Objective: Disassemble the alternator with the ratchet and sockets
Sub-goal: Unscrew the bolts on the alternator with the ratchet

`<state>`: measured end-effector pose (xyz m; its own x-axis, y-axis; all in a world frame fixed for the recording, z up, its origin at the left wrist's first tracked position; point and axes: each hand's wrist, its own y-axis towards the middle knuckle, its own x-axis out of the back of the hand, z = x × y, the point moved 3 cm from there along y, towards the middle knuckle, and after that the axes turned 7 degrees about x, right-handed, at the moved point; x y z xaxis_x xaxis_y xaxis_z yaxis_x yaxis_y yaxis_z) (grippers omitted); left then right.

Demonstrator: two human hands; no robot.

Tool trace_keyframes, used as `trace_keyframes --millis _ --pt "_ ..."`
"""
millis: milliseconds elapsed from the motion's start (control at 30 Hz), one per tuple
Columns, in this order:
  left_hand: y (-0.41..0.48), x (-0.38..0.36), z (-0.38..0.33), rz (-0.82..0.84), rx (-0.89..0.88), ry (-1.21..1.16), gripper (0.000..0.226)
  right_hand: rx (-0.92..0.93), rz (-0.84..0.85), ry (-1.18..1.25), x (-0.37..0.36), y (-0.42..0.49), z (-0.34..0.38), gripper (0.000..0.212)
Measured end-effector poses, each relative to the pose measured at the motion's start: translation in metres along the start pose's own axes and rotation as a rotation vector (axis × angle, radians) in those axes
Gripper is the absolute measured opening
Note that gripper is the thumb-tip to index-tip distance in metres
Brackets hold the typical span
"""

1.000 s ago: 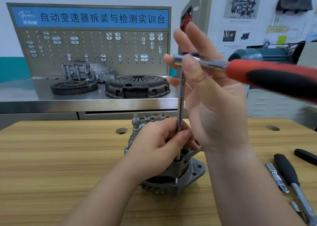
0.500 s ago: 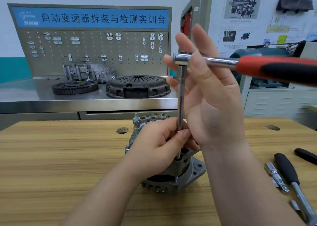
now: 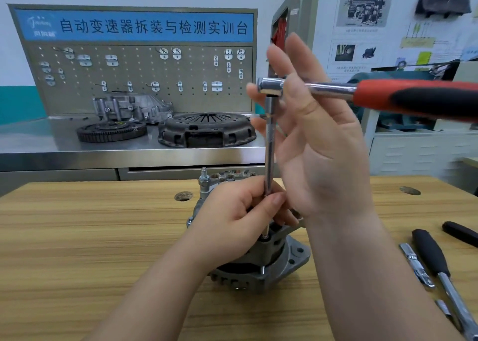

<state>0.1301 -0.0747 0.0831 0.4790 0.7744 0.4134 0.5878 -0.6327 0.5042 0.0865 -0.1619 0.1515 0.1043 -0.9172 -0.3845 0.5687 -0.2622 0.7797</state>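
Head view: extension bar (image 3: 269,146) rises upright from alternator (image 3: 279,263) to ratchet (image 3: 375,97), handle pointing right. Left hand (image 3: 238,219) pinches its foot; right hand (image 3: 318,138), fingers straight, pinches the ratchet's neck.

One left hand (image 3: 232,219) and one right hand (image 3: 320,146) work one alternator (image 3: 274,263), one ratchet (image 3: 413,96) and one extension bar (image 3: 269,146). Two black-handled tools (image 3: 430,252) (image 3: 461,234) lie aside; one clutch cover (image 3: 207,129) and one ring gear (image 3: 111,131) sit behind.
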Motion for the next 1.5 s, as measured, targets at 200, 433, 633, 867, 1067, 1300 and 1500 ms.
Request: trace_keyframes --millis 200,433,633,867,1067,1300,1500 --pt "0.0011 -0.0003 -0.0028 0.011 0.009 -0.072 0.021 -0.093 -0.041 0.093 0.003 0.0 -0.0019 0.03" --pt "0.0012 0.0006 -0.0005 0.001 -0.001 0.013 0.019 -0.005 0.007 0.007 0.0008 0.0001 -0.0006 0.023" --pt "0.0023 -0.0029 -0.0022 -0.032 -0.004 0.025 0.018 0.035 0.018 0.018 -0.0002 -0.0006 -0.0002 0.024" --pt "0.0016 0.0006 -0.0017 -0.021 -0.026 0.001 0.031 -0.12 -0.006 0.113 0.0009 -0.0009 -0.0065 0.029" --pt "0.0031 -0.0019 0.0003 -0.022 -0.011 -0.013 0.017 0.083 -0.023 -0.017 -0.0007 -0.001 0.0 0.022" --pt "0.0013 0.0011 -0.0041 0.021 -0.047 -0.045 0.021 -0.13 -0.078 0.111 0.004 -0.0008 -0.0065 0.033" --pt "0.0022 -0.002 -0.0013 -0.036 -0.025 0.029 0.018 0.087 -0.029 -0.053 -0.0011 -0.0012 -0.0018 0.024"
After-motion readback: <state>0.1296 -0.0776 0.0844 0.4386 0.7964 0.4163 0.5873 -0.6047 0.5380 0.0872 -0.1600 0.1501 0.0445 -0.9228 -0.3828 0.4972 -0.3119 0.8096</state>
